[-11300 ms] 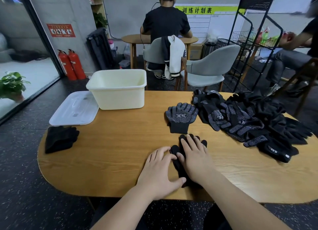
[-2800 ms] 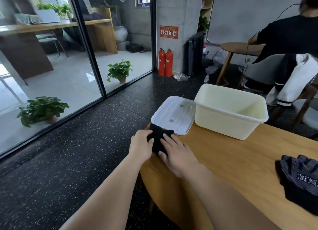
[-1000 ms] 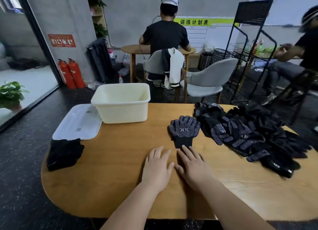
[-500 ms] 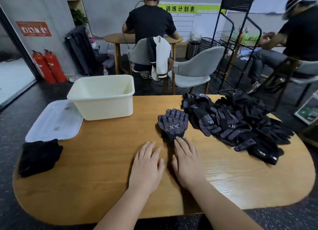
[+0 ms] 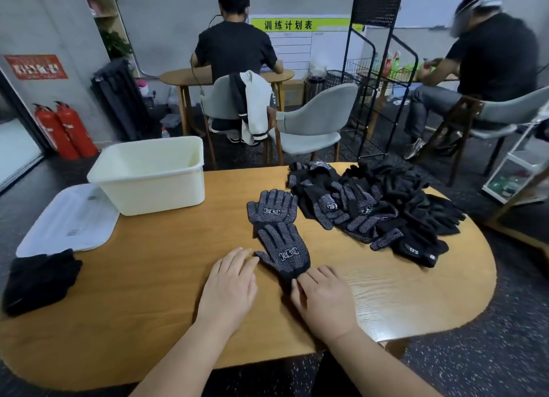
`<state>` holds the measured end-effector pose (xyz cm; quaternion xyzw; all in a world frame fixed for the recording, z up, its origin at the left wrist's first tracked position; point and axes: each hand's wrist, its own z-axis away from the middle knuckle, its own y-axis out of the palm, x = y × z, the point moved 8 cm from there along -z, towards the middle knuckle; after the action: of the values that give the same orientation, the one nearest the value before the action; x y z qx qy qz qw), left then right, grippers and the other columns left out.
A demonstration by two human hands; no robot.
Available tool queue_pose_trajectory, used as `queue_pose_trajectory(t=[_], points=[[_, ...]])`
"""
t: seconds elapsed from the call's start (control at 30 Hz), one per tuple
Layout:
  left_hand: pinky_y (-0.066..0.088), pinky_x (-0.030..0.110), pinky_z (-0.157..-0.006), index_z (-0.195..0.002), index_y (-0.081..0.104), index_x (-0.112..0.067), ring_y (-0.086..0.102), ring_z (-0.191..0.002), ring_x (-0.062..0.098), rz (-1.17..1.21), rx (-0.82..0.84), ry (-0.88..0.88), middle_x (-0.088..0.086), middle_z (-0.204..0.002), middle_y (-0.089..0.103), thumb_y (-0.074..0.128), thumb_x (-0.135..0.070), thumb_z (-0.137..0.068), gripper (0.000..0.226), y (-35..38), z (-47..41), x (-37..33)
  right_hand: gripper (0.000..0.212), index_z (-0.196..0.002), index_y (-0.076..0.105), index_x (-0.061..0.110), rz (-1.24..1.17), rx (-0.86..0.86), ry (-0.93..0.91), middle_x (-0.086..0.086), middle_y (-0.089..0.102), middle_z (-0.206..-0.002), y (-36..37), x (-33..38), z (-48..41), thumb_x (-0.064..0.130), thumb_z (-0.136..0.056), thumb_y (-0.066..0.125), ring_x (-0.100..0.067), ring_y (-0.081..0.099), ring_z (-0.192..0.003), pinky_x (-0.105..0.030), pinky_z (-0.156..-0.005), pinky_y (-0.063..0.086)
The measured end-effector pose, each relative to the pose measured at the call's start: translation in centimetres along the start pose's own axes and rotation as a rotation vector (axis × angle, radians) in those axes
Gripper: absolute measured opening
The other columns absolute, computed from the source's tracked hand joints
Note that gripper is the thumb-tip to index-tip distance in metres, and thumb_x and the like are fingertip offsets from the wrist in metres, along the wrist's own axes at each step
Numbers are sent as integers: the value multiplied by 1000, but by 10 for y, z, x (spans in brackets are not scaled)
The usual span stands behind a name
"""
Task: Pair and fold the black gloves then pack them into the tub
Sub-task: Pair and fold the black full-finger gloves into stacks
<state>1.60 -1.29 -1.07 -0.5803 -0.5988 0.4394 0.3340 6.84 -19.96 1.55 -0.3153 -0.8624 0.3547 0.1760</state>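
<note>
Spanning the frame, an oval wooden table [image 5: 148, 278] lies under both of the person's bare hands. A loose heap of black gloves [image 5: 386, 200], some plain and some with white grip dots, is piled ahead and to the right of the right hand. The cream tub [image 5: 154, 188] stands open ahead and to the left of the left hand, at the table's far edge; nothing can be seen inside it from this angle. Its white lid [image 5: 68, 218] lies flat just beside the tub, further left. A small stack of folded black gloves [image 5: 38, 278] sits well to the left of the left hand, near the table's rim, overlapping the lid's near corner. Straight ahead of the hands, two dotted gloves lie dot side up with fingers pointing away: the far glove [image 5: 274, 206], and the near glove [image 5: 285, 251], whose fingertips overlap the far one's cuff. The left hand [image 5: 228, 283] lies flat on the wood, fingers straight, tips just beside the near glove's thumb. The right hand [image 5: 323, 298] rests palm down, fingers relaxed, their tips touching that glove's cuff; neither hand grips anything.
</note>
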Motion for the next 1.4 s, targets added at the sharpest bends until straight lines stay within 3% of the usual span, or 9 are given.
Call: queue_pose_trajectory(t=[0.17,0.3,0.43,0.57,0.63,0.8,0.93,1.17,1.4], points=[[50,46,-108,-133,69,-18,57,-133,24,29,-2,46,0,-142,62,40,-28,-102,43,-1,1,-8,26,-75,54,23,-5,17,28,5,55,-69,-7,0,1,32,-99,60,-23,52,-65,-40,-65,45],[41,41,-116,-141,63,-24,48,-138,15,176,38,9,-10,-148,55,38,-35,-104,46,1,3,-24,23,-79,55,25,-15,64,77,7,56,-71,-4,-4,-1,34,-100,57,-20,54,-64,-38,-65,41],[31,36,-118,-141,64,-29,49,-138,13,194,103,116,-13,-145,58,39,-41,-105,44,10,7,-50,25,-77,55,24,-22,14,190,6,57,-69,-8,-17,-2,34,-100,54,-22,53,-59,-38,-62,42],[17,34,-127,-146,60,-31,35,-151,7,170,159,120,-15,-156,50,31,-48,-108,51,13,8,-46,20,-101,67,23,-145,55,320,3,61,-102,-1,-42,-3,35,-103,52,-24,56,-92,-43,-78,47],[10,33,-130,-152,55,-31,25,-156,3,157,188,133,-16,-162,42,28,-50,-109,54,14,7,-49,26,-113,67,25,-37,134,305,3,59,-128,6,-61,-8,40,-103,49,-26,54,-116,-45,-92,46],[1,33,-131,-158,45,-33,4,-161,3,131,194,98,-16,-170,27,24,-53,-109,57,12,5,-48,48,-138,54,31,144,443,317,-4,27,-171,26,-115,-25,57,-107,29,-32,19,-158,-51,-124,24],[4,34,-130,-156,49,-31,9,-162,9,128,155,66,-10,-170,29,28,-52,-110,55,8,7,-48,61,-160,30,38,148,639,208,-3,4,-176,45,-114,-47,67,-106,22,-32,-2,-162,-53,-130,10],[13,34,-128,-151,53,-31,11,-161,11,135,148,39,-9,-168,31,33,-53,-109,52,8,5,-44,72,-165,25,32,180,692,191,-8,-5,-176,79,-103,-102,71,-104,19,-37,-6,-161,-56,-129,6],[8,29,-128,-151,52,-31,9,-161,11,148,158,38,-8,-167,30,35,-54,-107,52,4,3,-46,82,-164,29,15,172,799,278,-2,12,-175,103,-121,-120,71,-104,18,-34,2,-160,-52,-129,9]])
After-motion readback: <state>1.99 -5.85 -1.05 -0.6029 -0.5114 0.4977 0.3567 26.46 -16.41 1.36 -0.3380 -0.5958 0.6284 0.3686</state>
